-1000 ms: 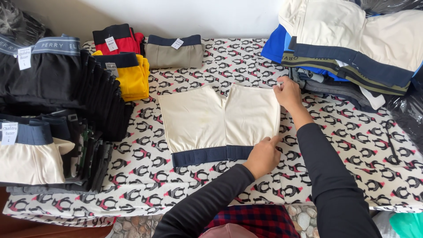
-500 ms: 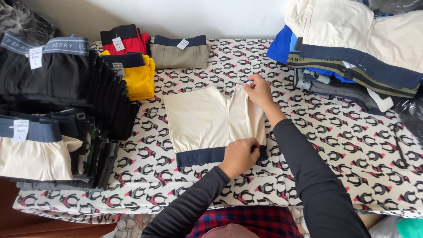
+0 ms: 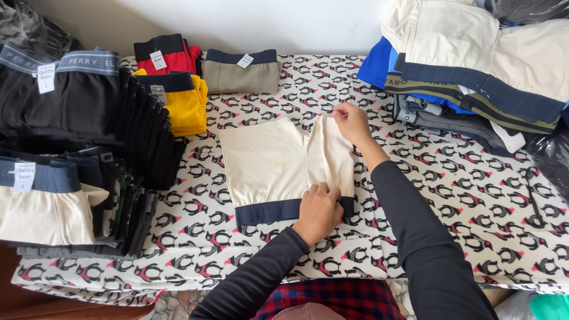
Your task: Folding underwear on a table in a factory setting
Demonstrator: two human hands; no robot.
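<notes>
Cream cotton shorts (image 3: 267, 163) with a navy waistband lie flat in the middle of your worktop (image 3: 474, 195), on its penguin-print cloth. Your left hand (image 3: 320, 210) rests palm down on the waistband at the near edge, fingers together and pressing, gripping nothing. Your right hand (image 3: 351, 121) is at the far edge of the shorts, fingers pinched on the corner of the right leg, which is folded in over the middle. To your left, close beside the shorts, stands a row of black folded pairs (image 3: 89, 112), with a cream pair (image 3: 44, 210) in front of it. Farther back sit a yellow pair (image 3: 178, 104), a red pair (image 3: 166, 53) and an olive pair (image 3: 240, 71). A tall mixed stack (image 3: 474, 65) crowds the far right corner. Bare cloth lies open right of your forearm.
</notes>
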